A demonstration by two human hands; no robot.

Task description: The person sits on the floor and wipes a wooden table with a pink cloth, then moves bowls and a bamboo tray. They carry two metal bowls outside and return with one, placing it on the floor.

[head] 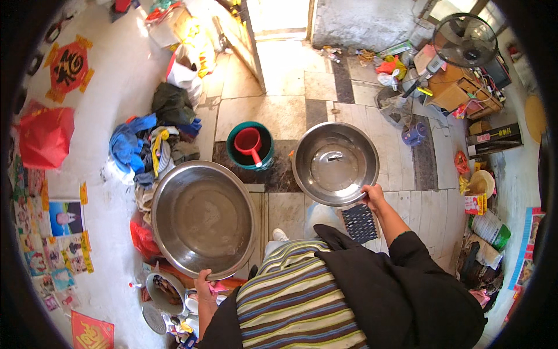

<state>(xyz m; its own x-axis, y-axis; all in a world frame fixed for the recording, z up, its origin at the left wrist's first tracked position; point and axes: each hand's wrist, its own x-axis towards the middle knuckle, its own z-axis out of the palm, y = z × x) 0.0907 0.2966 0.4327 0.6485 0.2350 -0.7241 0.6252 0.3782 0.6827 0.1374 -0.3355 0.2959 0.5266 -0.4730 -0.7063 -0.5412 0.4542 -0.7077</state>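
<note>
My left hand (205,285) grips the near rim of a large stainless steel basin (202,213), and something pink shows by the fingers. A second, smaller-looking steel basin (338,161) is held at its near right rim by my right hand (374,195). Light glints on the bottoms of both basins. Beyond and between them, on the floor, stands a teal plastic bucket (229,148). A red plastic dipper (247,140) rests in it, its handle over the near rim. Whether the bucket holds water I cannot tell.
Clothes (130,144) are piled along the left wall. A pedestal fan (464,40) and a wooden cabinet (468,94) stand at the far right. Below the left basin is a pot (163,290). A dark perforated mat (359,223) lies near my feet. The doorway (281,22) is open ahead.
</note>
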